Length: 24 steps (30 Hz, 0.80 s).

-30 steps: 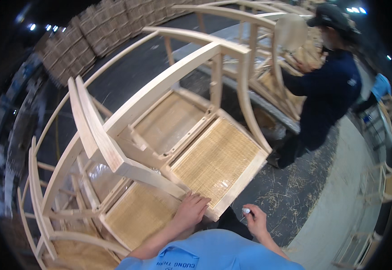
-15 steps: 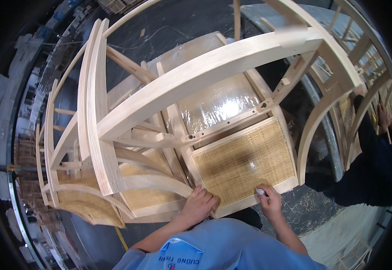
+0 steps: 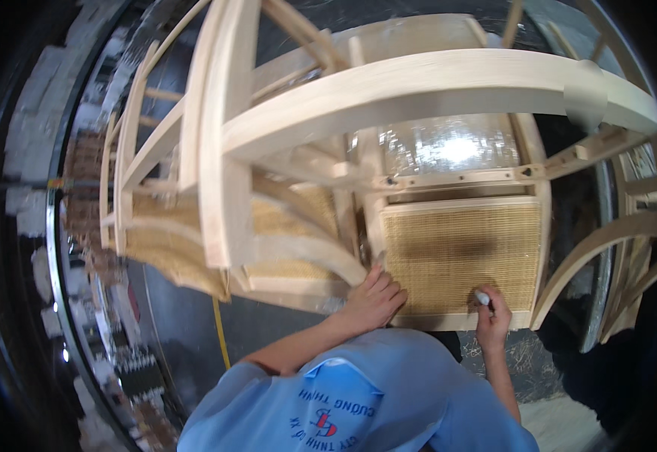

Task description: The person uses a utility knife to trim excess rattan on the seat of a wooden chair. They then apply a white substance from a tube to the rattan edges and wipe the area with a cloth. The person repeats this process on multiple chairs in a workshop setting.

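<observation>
A pale wooden chair frame [image 3: 411, 105] lies tipped over before me, with a woven cane panel [image 3: 460, 256] set in its near part. My left hand [image 3: 374, 300] rests at the panel's left edge by the frame, fingers curled. A pale, thin tip shows above its fingers; what it belongs to I cannot make out. Close to the panel's near right corner, my right hand [image 3: 494, 320] is closed round a small white rounded piece [image 3: 482, 297], perhaps the end of a handle. The rest of that piece is hidden in the fingers.
More chair frames with cane panels [image 3: 166, 245] stand to the left. Behind the near panel is a shiny film-wrapped surface [image 3: 449, 147]. A curved wooden leg [image 3: 596, 260] rises at the right, with a dark-clothed person [image 3: 607, 377] beyond it. A yellow line [image 3: 221, 331] crosses the floor.
The view has turned, so the chair sits further right and higher. My left hand has slid up along the panel's left edge. The right hand still holds the white piece over the panel.
</observation>
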Motion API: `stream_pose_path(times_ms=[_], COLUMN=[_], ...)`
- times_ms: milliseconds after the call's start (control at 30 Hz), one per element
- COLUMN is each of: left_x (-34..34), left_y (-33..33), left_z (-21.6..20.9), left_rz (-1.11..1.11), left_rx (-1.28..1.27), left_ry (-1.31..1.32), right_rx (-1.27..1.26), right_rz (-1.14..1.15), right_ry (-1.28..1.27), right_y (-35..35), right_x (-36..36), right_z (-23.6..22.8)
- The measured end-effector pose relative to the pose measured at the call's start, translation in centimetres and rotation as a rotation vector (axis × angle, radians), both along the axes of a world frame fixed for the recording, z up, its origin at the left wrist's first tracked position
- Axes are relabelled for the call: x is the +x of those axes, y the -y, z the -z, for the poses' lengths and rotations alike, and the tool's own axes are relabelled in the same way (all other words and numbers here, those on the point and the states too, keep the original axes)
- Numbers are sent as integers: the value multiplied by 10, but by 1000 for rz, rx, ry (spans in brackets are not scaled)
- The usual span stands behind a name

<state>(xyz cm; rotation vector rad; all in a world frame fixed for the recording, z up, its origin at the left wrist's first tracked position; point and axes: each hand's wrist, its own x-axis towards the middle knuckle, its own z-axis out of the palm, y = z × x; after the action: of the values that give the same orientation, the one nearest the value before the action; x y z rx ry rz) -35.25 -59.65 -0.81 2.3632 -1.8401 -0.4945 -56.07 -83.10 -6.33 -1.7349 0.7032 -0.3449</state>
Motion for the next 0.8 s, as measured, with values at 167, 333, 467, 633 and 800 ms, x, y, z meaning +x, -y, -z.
stream_pose_path(times_ms=[167,333,467,633,800], left_x=[2,12,3,-2,13], left_y=[-1,39,8,-3,7], left_z=[9,16,-6,-11,-18], left_rz=[57,123,126,180,361], left_rx=[-113,-302,-234,26,466], left_ry=[77,-38,11,108,202], right_rx=[35,-104,-140,-142,-139], right_rz=[44,124,63,48,33], right_ry=[52,-61,-20,-42,5], right_y=[-4,7,-33,-49,-39], right_x=[5,-14,-1,-1,-1], right_z=[-4,-9,-29,-48,-31])
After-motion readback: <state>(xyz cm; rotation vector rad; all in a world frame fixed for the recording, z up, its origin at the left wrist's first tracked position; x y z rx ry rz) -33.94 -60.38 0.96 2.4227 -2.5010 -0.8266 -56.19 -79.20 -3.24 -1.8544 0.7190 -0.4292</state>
